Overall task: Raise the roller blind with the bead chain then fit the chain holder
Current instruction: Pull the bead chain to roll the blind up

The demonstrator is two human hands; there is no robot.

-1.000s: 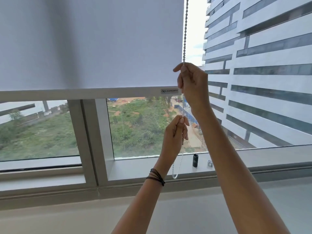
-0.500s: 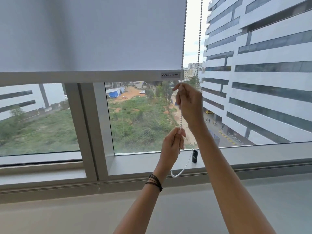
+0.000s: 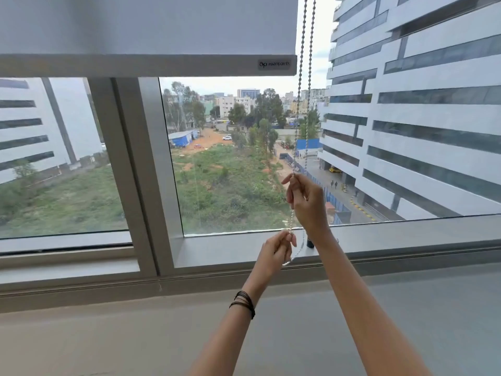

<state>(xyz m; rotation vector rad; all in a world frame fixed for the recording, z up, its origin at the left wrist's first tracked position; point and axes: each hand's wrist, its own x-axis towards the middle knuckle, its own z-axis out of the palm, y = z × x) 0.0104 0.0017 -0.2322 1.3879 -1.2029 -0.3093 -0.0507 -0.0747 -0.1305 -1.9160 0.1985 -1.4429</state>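
Fingers of both hands, left hand (image 3: pixel 273 251) below right hand (image 3: pixel 307 202), pinched on bead chain (image 3: pixel 305 77).

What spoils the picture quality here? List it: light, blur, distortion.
Head view: daylight through the window backlights the scene, leaving the roller blind dull grey; wide-angle bending tilts the window frame; the bead chain thins against bright sky; slight softness on the left hand and right hand.
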